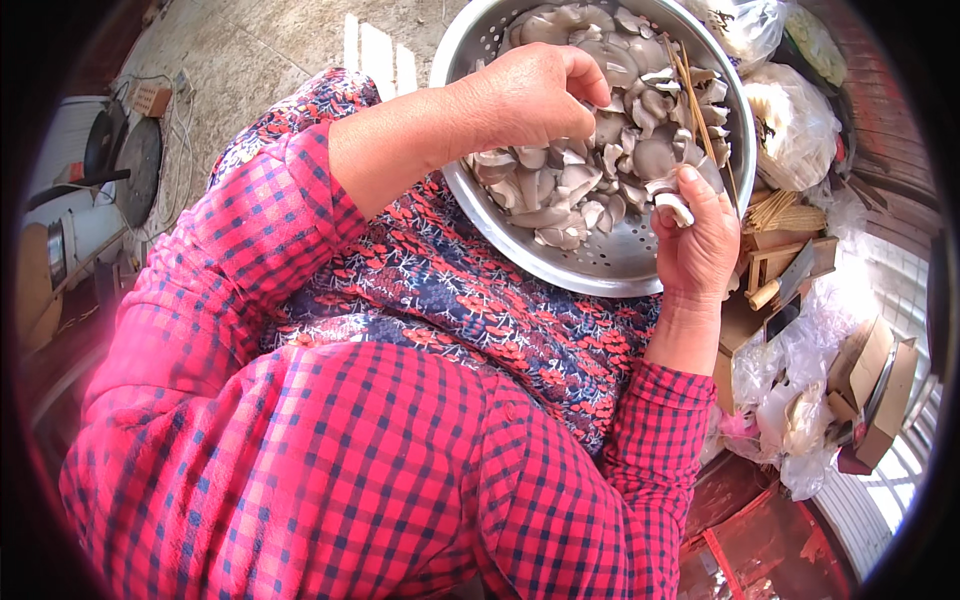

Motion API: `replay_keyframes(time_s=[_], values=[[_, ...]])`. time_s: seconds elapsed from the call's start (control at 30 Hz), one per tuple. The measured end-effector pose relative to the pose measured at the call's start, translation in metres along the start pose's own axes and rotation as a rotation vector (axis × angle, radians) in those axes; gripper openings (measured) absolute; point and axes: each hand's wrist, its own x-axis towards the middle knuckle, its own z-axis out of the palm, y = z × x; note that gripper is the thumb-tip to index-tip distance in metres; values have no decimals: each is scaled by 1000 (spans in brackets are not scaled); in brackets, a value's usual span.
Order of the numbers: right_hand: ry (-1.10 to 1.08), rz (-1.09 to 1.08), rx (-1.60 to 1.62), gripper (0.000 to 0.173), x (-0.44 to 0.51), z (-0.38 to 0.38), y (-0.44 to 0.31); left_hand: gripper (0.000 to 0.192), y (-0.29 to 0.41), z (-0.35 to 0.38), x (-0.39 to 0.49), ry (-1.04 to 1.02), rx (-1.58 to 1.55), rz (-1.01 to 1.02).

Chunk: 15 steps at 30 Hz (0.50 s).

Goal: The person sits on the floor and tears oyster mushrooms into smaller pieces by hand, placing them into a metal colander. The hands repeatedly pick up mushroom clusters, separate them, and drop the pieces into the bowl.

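Note:
A perforated metal colander (551, 276) rests on my lap, filled with grey oyster mushroom pieces (551, 199). Over the mushrooms hangs my left hand (540, 97), its fingers bent downward. Its fingertips are partly hidden, so whether they pinch a piece is unclear. At the colander's right rim, my right hand (697, 232) is shut on a torn oyster mushroom piece (673, 210), pressed between thumb and curled fingers. Several thin bamboo skewers (696, 112) lie across the mushrooms on the right, their lower ends near my right hand.
To the right are filled plastic bags (793, 124), a bundle of bamboo skewers (784, 214), a wooden-handled cleaver (784, 277), crumpled clear plastic (795, 375) and cardboard pieces (874, 390). At far left, a round dark lid (140, 172) stands near a brick (152, 100) and cables on the concrete floor (247, 45).

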Motion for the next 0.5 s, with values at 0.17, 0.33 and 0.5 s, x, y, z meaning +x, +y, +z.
replay_keyframes(time_s=[0.17, 0.33, 0.5], values=[[-6, -4, -154, 22, 2, 5, 13, 36, 0, 23, -19, -42, 171, 446], [-66, 7, -191, 19, -4, 10, 20, 21, -5, 40, -19, -65, 145, 472], [-50, -29, -157, 20, -2, 14, 20, 11, -5, 40, -21, -108, -108, 338]])
